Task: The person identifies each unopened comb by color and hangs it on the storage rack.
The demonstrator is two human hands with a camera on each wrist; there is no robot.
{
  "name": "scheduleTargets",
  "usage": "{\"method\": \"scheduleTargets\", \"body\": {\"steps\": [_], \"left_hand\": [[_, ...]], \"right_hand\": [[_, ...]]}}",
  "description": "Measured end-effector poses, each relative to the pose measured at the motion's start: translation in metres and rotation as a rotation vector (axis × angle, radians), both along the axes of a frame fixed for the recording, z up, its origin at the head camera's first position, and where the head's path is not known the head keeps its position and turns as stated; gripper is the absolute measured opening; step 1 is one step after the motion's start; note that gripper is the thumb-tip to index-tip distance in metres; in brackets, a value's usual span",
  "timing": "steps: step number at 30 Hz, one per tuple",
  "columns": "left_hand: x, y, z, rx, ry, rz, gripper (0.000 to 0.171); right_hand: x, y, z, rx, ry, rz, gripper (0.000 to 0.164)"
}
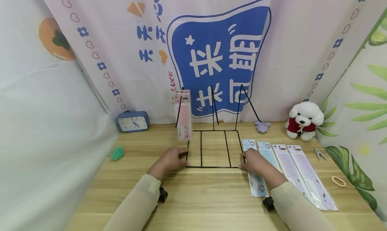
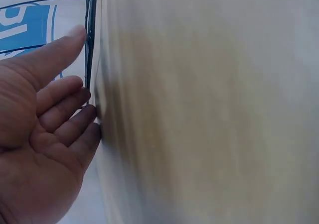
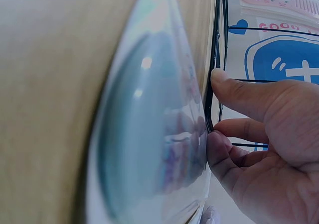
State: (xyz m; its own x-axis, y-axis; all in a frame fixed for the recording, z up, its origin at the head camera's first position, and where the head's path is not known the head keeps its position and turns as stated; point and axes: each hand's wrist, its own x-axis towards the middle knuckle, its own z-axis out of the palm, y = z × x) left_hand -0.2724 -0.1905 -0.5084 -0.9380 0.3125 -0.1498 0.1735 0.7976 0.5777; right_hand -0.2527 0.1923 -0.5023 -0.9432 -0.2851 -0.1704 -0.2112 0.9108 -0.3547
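A black wire display rack (image 1: 208,167) stands on the table, its hooks rising at the back. Pink packaged combs (image 1: 183,118) hang from its left hook. My left hand (image 1: 172,159) touches the left side of the rack's base, thumb and fingers spread apart, as the left wrist view also shows. Opposite it, my right hand (image 1: 253,161) rests its thumb and fingertips against the base's right side, fingers loosely bent. Under and beside the right hand lie blue packaged combs (image 1: 254,185). Purple packaged combs (image 1: 314,180) lie further right.
A blue alarm clock (image 1: 133,121) and a green bundle (image 1: 117,153) are on the left. At the right are a white plush dog (image 1: 304,121), a purple trinket (image 1: 262,126), a grey clip (image 1: 319,154) and a beige ring (image 1: 338,181). A printed curtain (image 1: 287,56) hangs behind.
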Motion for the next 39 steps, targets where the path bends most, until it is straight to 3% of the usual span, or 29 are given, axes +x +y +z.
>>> {"method": "scheduleTargets", "body": {"steps": [19,28,39], "left_hand": [[-0.0017,0.0006,-0.0034,-0.019,0.022,-0.035,0.070],[-0.0002,0.0034,0.0006,-0.042,0.009,-0.061,0.070],[0.0006,0.0022,0.0020,-0.056,-0.008,-0.050,0.071]], "right_hand": [[-0.0010,0.0006,-0.0009,0.001,0.010,0.009,0.060],[0.0018,0.0014,-0.0001,0.010,0.026,0.004,0.059],[0.0010,-0.0001,0.0010,0.000,0.033,0.001,0.059]]}}
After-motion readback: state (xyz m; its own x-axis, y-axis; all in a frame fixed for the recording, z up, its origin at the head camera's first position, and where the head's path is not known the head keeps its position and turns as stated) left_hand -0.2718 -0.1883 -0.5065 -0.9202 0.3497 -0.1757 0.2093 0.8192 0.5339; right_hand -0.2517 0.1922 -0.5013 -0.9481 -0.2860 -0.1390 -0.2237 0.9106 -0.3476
